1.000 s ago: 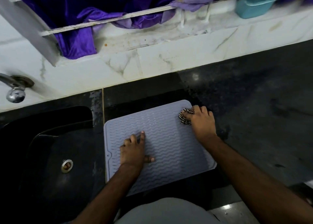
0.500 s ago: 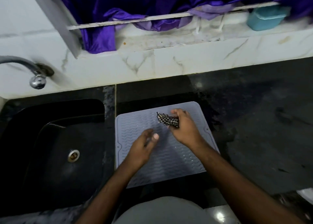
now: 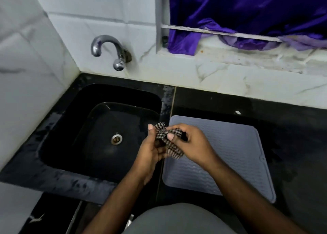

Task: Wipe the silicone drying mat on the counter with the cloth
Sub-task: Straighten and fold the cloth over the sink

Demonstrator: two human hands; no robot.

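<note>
A grey silicone drying mat (image 3: 235, 155) with a wavy ribbed surface lies flat on the black counter (image 3: 292, 136), right of the sink. A small black-and-white checked cloth (image 3: 168, 141) is bunched between both hands, held in the air over the mat's left edge and the sink's right rim. My left hand (image 3: 150, 154) cups the cloth from below and from the left with curled fingers. My right hand (image 3: 192, 145) pinches the cloth from the right, thumb on top. Neither hand touches the mat.
A black sink (image 3: 99, 132) with a metal drain (image 3: 116, 139) sits left of the mat. A chrome tap (image 3: 109, 51) juts from the white tiled wall. Purple fabric (image 3: 247, 12) hangs over a window sill at the back right.
My right hand lifted the cloth off the mat and carried it left. My left hand left the mat and took hold of the cloth too. The camera view swung left toward the sink.
</note>
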